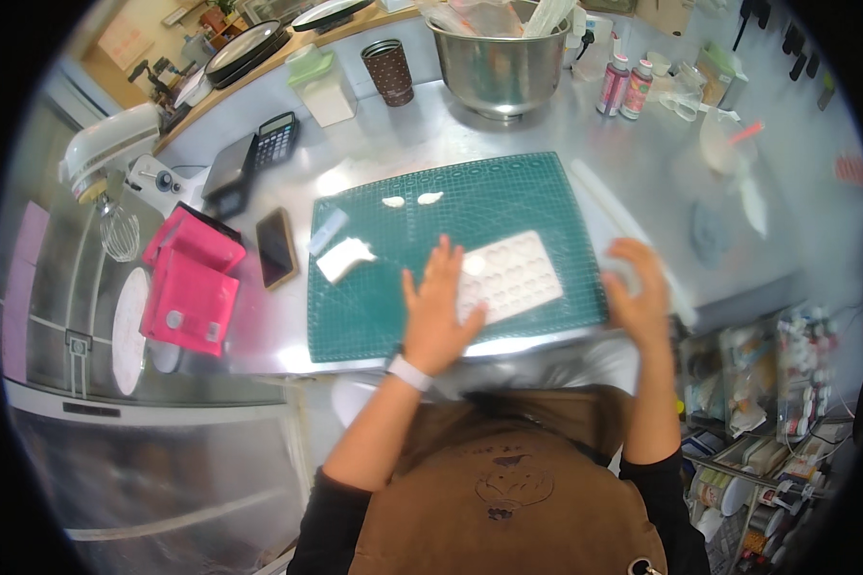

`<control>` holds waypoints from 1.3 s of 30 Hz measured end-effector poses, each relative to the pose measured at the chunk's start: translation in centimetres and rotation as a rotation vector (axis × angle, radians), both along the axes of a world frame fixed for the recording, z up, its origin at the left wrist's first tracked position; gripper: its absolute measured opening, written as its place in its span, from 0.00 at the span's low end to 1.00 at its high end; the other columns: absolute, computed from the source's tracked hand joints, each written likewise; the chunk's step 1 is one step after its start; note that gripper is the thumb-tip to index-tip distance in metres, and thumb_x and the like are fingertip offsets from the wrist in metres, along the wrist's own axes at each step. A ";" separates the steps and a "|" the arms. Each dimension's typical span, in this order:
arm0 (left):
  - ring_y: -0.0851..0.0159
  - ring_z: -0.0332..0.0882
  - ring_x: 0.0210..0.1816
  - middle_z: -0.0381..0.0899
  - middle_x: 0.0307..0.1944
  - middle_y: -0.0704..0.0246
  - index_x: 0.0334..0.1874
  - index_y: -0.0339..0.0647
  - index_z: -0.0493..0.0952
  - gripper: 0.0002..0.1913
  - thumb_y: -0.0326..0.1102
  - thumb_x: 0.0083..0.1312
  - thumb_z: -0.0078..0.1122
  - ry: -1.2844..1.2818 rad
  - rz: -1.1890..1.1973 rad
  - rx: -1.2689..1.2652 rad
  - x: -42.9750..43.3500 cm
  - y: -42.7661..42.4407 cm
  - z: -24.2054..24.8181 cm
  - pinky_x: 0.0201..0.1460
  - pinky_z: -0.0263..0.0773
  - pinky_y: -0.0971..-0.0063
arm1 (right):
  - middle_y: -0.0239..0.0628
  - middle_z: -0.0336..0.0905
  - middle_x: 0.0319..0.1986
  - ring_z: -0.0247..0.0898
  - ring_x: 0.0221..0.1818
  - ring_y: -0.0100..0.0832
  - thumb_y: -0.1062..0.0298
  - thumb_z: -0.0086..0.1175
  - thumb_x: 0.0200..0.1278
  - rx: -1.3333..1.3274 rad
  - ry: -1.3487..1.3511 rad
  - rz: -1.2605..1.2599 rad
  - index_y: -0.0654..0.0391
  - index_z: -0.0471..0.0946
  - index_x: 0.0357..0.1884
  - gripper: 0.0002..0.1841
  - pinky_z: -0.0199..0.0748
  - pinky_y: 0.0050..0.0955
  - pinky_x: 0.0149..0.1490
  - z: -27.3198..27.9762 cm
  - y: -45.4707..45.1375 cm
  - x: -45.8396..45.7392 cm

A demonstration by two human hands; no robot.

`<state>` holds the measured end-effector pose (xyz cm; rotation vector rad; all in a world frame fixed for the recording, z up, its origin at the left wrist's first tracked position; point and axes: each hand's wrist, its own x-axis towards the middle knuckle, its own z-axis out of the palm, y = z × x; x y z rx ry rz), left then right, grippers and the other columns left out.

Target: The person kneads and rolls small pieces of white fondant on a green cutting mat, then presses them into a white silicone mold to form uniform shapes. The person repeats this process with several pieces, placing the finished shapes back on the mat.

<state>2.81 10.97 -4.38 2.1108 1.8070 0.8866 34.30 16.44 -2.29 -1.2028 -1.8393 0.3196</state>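
A pale silicone mould (pixel 514 280) with rows of small cavities lies on a green cutting mat (pixel 374 316). A round white piece (pixel 474 265) sits at its upper left. My left hand (pixel 439 309) is flat with fingers spread at the mould's left end, the thumb over its lower corner. My right hand (pixel 641 295) is curved beside the mat's right edge, near a blurred, clear object; whether it grips that is unclear. Two small white wing-like pieces (pixel 393 203) lie at the top of the mat. To the left are a white lump (pixel 345 259) and a translucent strip (pixel 328 231).
A white rolling rod (pixel 618 223) lies right of the mat. A phone (pixel 276 248), pink pouches (pixel 191 298), a scale (pixel 230 172) and a calculator (pixel 277 139) stand left. Behind are a steel bowl (pixel 502 68), a brown tumbler (pixel 388 73) and two bottles (pixel 624 86).
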 end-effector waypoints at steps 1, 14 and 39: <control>0.47 0.51 0.85 0.53 0.86 0.58 0.84 0.44 0.60 0.39 0.40 0.69 0.61 -0.099 0.007 0.010 -0.3 -0.1 0.0 0.84 0.38 0.38 | 0.45 0.81 0.58 0.75 0.63 0.50 0.70 0.70 0.59 0.041 -0.126 -0.139 0.58 0.83 0.55 0.21 0.71 0.44 0.68 -0.3 1.0 1.6; 0.47 0.69 0.72 0.74 0.70 0.55 0.64 0.37 0.75 0.21 0.26 0.69 0.58 -0.256 0.235 0.437 -5.2 -1.6 6.2 0.77 0.61 0.57 | 0.46 0.85 0.45 0.82 0.48 0.48 0.63 0.70 0.63 -0.101 -0.135 0.193 0.62 0.85 0.52 0.18 0.77 0.38 0.55 2.9 2.6 0.2; 0.58 0.51 0.86 0.60 0.84 0.71 0.82 0.56 0.66 0.28 0.41 0.79 0.45 0.478 0.146 -0.033 -3.8 3.9 2.8 0.84 0.34 0.34 | 0.45 0.63 0.79 0.50 0.84 0.47 0.49 0.40 0.82 -0.058 -0.768 0.345 0.48 0.68 0.79 0.29 0.44 0.56 0.84 0.9 6.5 -12.0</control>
